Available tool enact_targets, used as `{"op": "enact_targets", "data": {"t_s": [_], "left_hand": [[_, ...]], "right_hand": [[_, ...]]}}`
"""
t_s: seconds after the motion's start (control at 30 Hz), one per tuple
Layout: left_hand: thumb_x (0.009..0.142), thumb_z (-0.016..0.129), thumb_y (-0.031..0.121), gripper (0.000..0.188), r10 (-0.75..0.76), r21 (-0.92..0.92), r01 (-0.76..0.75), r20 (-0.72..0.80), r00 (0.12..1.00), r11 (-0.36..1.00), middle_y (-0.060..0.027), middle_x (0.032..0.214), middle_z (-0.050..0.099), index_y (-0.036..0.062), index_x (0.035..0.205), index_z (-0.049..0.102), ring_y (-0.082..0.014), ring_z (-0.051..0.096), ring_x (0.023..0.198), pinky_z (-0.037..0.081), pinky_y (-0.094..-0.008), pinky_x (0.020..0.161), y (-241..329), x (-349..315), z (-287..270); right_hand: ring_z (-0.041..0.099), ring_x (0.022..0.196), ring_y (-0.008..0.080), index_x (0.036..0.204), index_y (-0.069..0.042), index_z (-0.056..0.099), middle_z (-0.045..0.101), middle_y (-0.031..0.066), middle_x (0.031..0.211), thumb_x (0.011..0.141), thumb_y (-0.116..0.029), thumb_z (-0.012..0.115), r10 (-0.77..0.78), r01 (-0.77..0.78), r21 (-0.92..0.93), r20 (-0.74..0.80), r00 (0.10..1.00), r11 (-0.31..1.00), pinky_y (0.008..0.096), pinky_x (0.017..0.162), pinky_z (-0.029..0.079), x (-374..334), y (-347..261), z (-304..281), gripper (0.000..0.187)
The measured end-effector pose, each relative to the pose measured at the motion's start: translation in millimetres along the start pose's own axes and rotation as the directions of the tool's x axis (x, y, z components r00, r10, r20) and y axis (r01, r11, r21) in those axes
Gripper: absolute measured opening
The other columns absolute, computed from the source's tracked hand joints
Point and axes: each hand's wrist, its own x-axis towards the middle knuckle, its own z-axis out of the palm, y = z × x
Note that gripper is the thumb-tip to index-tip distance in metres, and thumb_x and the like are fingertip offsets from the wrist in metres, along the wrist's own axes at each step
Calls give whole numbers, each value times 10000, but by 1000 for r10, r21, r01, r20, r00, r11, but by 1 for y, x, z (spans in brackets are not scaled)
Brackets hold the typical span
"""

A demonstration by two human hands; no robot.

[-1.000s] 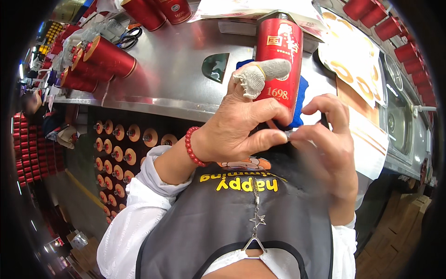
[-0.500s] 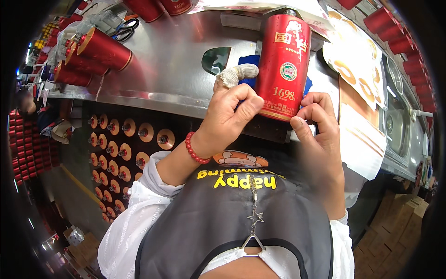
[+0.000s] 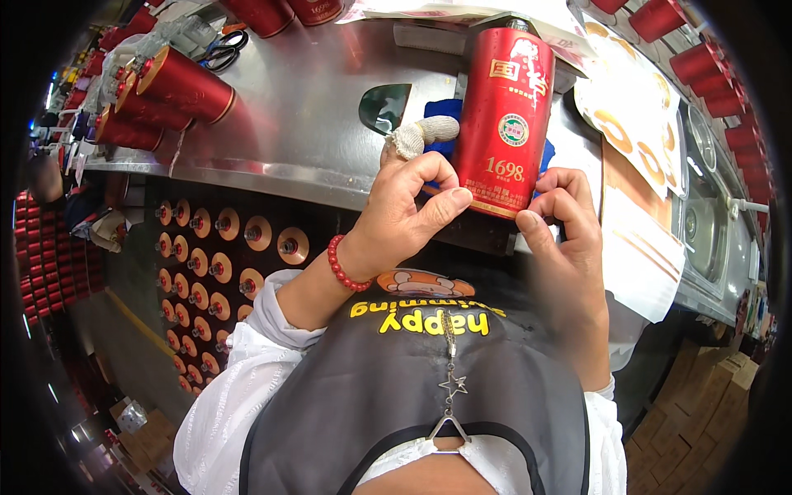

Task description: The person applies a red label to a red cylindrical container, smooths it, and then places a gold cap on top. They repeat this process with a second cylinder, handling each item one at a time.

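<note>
A red bottle [image 3: 505, 124] with gold and white print lies tilted on a blue cloth [image 3: 443, 109], its base toward me and its capless-looking dark neck pointing away. My left hand [image 3: 412, 198] is closed at the bottle's lower left, thumb tip at the base edge; a knitted finger cover [image 3: 425, 134] sheathes its index finger along the side. At the lower right corner my right hand [image 3: 569, 210] has its fingers curled against the bottle, thumb near the base rim. Part of the fingers behind the bottle is hidden.
Several red bottles [image 3: 186, 87] stand at the left of the metal table [image 3: 305, 107], near black scissors [image 3: 224, 51]. A dark green piece [image 3: 384, 107] lies beside my left hand. Round-patterned sheets [image 3: 631, 124] sit to the right, before a sink [image 3: 705, 223]. Several bottles [image 3: 258, 233] stand below the table edge.
My left thumb has straightened and slid slightly right along the bottle's base edge. The bottle has shifted very slightly; my right hand stays at the same corner.
</note>
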Motion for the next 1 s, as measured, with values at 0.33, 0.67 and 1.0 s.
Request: {"op": "enact_targets", "data": {"t_s": [0.33,0.67,1.0], "left_hand": [[905,721,204,197,-10,41,9,15,1000,999,-248,1433,485,62,827,610,-274,437,1296,312,-403,1087,2,1,-1],[939,707,220,219,-173,-130,176,36,984,976,-65,1013,616,54,855,591,-99,514,870,425,-255,768,-3,-4,1],[996,638,216,190,-268,-468,308,152,951,828,56,825,535,46,927,588,-9,465,731,398,-197,649,-13,-10,-3]], "right_hand": [[537,937,215,811,3,597,510,125,1030,858,-52,737,-24,24,-24,-8,1000,999,315,771,481,0,3,1,157],[499,911,183,809,-5,584,480,105,1030,856,-81,744,18,-19,26,7,1000,999,287,732,456,1,6,3,183],[467,989,199,811,-11,559,451,100,1043,875,-137,742,80,-82,68,35,996,994,294,840,430,2,7,3,231]]}}
